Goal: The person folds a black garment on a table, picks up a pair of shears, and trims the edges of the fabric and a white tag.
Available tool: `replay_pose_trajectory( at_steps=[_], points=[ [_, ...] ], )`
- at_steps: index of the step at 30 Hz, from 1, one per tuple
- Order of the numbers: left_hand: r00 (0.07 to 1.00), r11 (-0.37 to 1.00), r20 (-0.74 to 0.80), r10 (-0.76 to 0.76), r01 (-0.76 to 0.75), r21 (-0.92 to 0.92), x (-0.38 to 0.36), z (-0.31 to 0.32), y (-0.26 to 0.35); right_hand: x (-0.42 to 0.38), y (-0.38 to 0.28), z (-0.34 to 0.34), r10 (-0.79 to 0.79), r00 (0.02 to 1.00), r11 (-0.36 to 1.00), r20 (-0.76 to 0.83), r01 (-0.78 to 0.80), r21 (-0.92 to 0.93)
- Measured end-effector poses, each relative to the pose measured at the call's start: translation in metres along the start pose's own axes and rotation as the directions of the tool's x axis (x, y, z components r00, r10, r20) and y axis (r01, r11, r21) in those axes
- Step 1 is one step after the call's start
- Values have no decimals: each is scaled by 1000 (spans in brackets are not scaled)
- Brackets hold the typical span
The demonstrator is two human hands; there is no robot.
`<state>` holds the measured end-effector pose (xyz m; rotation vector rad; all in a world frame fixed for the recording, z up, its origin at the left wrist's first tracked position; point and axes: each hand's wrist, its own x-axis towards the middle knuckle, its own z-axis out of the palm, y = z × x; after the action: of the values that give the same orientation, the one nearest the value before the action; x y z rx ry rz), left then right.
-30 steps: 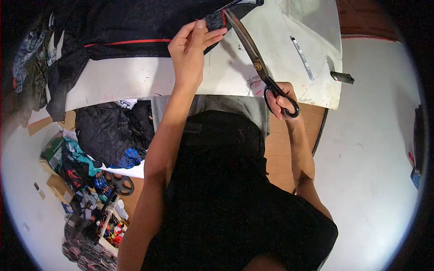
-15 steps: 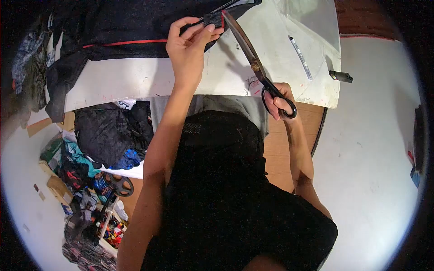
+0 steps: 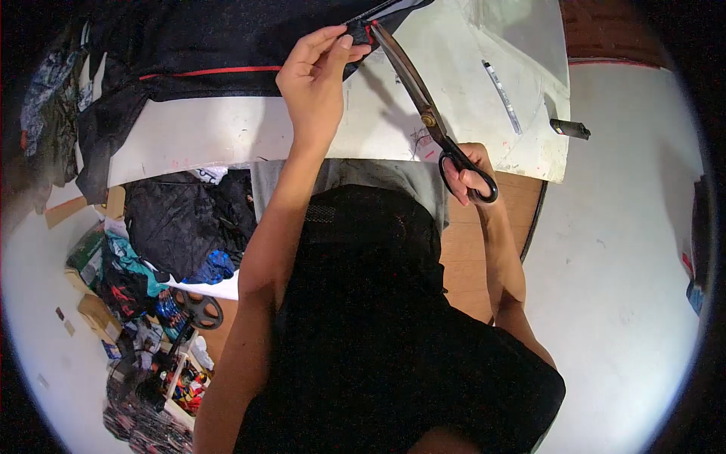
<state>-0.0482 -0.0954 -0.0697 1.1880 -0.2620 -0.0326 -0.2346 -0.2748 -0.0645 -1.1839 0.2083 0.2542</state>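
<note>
Step in hand, as I read it: snipping at the pinched edge of the black fabric [image 3: 227, 38] with the scissors [image 3: 423, 106].

Left hand [image 3: 318, 76]: grip is a thumb-and-finger pinch on a small fold of the fabric edge, lifted slightly off the table [image 3: 227, 140]. Right hand [image 3: 470, 170]: grip clenched through the black scissor handles, near the table's front edge. Blades look close together with the tips right at the pinched fold; I can't tell if they're biting cloth or just touching it.

To do it well, my judgement:
- Keep the fold taut between the pinch and the cloth lying on the table, because slack cloth will fold between the blades.
- Keep the left fingertips behind the blade line; they sit just beside the tips now.
- Cut with the tips only, in short strokes. The blades are long and the target is small.
- Steady the right wrist on the table edge if possible.

How the fabric looks: dark, thin, limp, with a red piping line [image 3: 219, 71] running across it. It is spread over the far left part of the white table and drapes off the left edge. The pinched bit shows a grey patch with a touch of red.

Also on the table: a pen [image 3: 504, 97] to the right, well apart from the cut, and a small dark cylinder [image 3: 570, 129] at the right edge.
</note>
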Motion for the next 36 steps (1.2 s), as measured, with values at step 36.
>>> replay_pose_trajectory(
  at_steps=[36],
  points=[
    [977,932,93,-190,209,-297,-8,6,11,6,0,0,-11,995,998,95,16,-56]
  ],
)
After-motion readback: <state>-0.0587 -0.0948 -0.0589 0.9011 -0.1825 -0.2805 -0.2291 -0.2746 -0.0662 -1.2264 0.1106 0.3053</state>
